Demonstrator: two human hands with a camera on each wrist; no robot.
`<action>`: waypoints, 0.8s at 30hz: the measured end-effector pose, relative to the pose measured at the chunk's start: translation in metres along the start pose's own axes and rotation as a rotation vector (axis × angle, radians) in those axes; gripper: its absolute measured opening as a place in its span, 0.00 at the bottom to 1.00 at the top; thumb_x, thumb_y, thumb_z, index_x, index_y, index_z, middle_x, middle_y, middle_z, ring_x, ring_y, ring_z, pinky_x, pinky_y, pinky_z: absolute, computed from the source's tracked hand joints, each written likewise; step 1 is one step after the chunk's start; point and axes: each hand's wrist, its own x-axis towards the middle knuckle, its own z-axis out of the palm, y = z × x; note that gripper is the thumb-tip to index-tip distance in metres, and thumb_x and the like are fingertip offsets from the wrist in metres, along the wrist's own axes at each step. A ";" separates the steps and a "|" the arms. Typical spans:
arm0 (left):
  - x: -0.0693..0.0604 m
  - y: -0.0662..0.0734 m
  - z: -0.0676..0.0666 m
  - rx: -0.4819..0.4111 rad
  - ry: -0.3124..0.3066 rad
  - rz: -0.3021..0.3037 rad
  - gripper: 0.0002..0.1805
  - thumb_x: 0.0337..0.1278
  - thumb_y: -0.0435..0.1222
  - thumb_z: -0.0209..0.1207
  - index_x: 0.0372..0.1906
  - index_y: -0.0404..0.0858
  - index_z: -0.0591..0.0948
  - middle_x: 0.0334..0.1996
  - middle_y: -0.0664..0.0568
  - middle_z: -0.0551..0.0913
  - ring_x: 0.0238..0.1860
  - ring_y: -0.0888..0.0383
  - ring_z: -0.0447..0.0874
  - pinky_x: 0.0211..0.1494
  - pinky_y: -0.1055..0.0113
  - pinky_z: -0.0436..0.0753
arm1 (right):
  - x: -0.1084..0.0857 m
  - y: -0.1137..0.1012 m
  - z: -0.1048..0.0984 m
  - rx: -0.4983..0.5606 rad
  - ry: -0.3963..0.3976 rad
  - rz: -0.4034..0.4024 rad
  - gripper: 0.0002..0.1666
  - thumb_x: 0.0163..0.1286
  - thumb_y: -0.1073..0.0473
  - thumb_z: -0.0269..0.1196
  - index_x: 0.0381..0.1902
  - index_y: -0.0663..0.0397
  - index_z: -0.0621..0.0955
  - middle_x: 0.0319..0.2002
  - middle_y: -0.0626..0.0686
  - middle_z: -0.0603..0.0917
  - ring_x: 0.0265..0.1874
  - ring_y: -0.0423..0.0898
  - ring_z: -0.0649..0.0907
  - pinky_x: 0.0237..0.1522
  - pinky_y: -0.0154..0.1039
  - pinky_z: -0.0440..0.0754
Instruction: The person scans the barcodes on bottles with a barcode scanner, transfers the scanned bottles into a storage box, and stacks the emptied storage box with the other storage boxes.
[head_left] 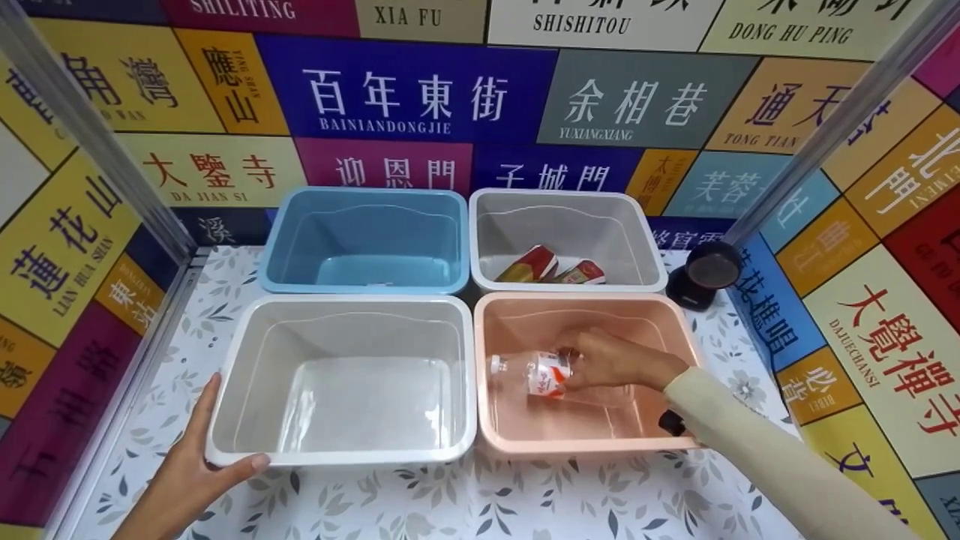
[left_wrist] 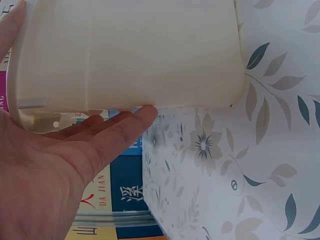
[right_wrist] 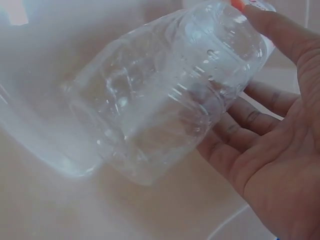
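Note:
In the head view my right hand [head_left: 600,360] is inside the pink bin [head_left: 592,448] at the front right. It grips a clear plastic bottle [head_left: 517,375] with a red and white label, lying with its cap to the left. The right wrist view shows the ridged bottle [right_wrist: 150,95] between the thumb and fingers of that hand [right_wrist: 275,135]. My left hand [head_left: 199,450] touches the front left corner of the white bin [head_left: 345,454], thumb at the rim. Its fingers [left_wrist: 125,132] lie nearly straight along the bin's outer wall in the left wrist view.
Behind stand a blue bin [head_left: 364,289] and a grey bin [head_left: 570,287], which holds crumpled red and yellow packaging [head_left: 531,264]. A dark round-topped object [head_left: 705,274] sits beside the grey bin. Printed panels enclose the leaf-patterned table [head_left: 360,502].

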 end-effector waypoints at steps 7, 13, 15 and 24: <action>0.001 -0.001 0.000 -0.020 -0.006 0.002 0.75 0.68 0.49 0.76 0.85 0.68 0.20 0.89 0.31 0.42 0.78 0.29 0.64 0.69 0.40 0.81 | -0.004 -0.005 -0.010 0.041 0.015 -0.030 0.27 0.65 0.49 0.82 0.60 0.45 0.88 0.48 0.42 0.88 0.45 0.44 0.85 0.53 0.45 0.87; -0.001 -0.003 0.002 -0.017 0.017 0.049 0.75 0.68 0.47 0.76 0.87 0.65 0.22 0.88 0.29 0.45 0.75 0.29 0.67 0.65 0.46 0.84 | -0.008 -0.009 -0.017 0.061 0.041 -0.028 0.32 0.63 0.49 0.82 0.63 0.53 0.87 0.52 0.46 0.89 0.51 0.48 0.85 0.59 0.51 0.87; -0.001 -0.003 0.002 -0.017 0.022 0.056 0.75 0.68 0.47 0.76 0.87 0.65 0.22 0.87 0.29 0.46 0.75 0.28 0.68 0.64 0.47 0.85 | -0.009 -0.010 -0.018 0.074 0.041 -0.025 0.33 0.63 0.49 0.82 0.63 0.53 0.87 0.53 0.47 0.89 0.52 0.49 0.85 0.60 0.52 0.86; -0.001 -0.002 0.003 -0.037 0.009 0.029 0.75 0.68 0.47 0.76 0.86 0.67 0.21 0.88 0.31 0.46 0.75 0.29 0.67 0.65 0.46 0.84 | -0.013 -0.012 -0.022 0.098 0.047 -0.031 0.32 0.64 0.50 0.82 0.64 0.50 0.86 0.54 0.45 0.88 0.53 0.48 0.84 0.62 0.53 0.86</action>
